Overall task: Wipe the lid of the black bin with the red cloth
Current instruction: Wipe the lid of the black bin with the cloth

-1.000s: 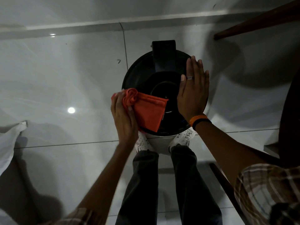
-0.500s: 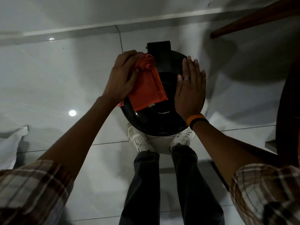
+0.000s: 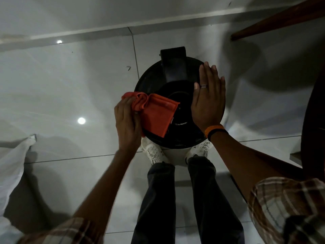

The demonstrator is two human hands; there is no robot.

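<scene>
The black bin's round lid [image 3: 154, 80] lies directly below me, with a raised black hinge block [image 3: 174, 64] at its far edge. My left hand [image 3: 127, 125] grips the bunched end of the red cloth [image 3: 158, 115] at the lid's near left rim. The cloth's flat part is spread over the left half of the lid. My right hand [image 3: 208, 101] rests flat on the lid's right side, fingers together and pointing away, holding nothing. It wears a ring and an orange and black wristband.
White glossy floor tiles [image 3: 70, 85] surround the bin. My white shoes [image 3: 154, 152] stand under the lid's near edge. A dark wooden leg [image 3: 277, 20] crosses the top right, dark furniture [image 3: 314, 120] fills the right edge, and a white bag [image 3: 12, 161] lies at the left.
My left hand has swept the red cloth from the lid's far left, near the hinge, back to the near left rim. My right hand has stayed flat on the lid.
</scene>
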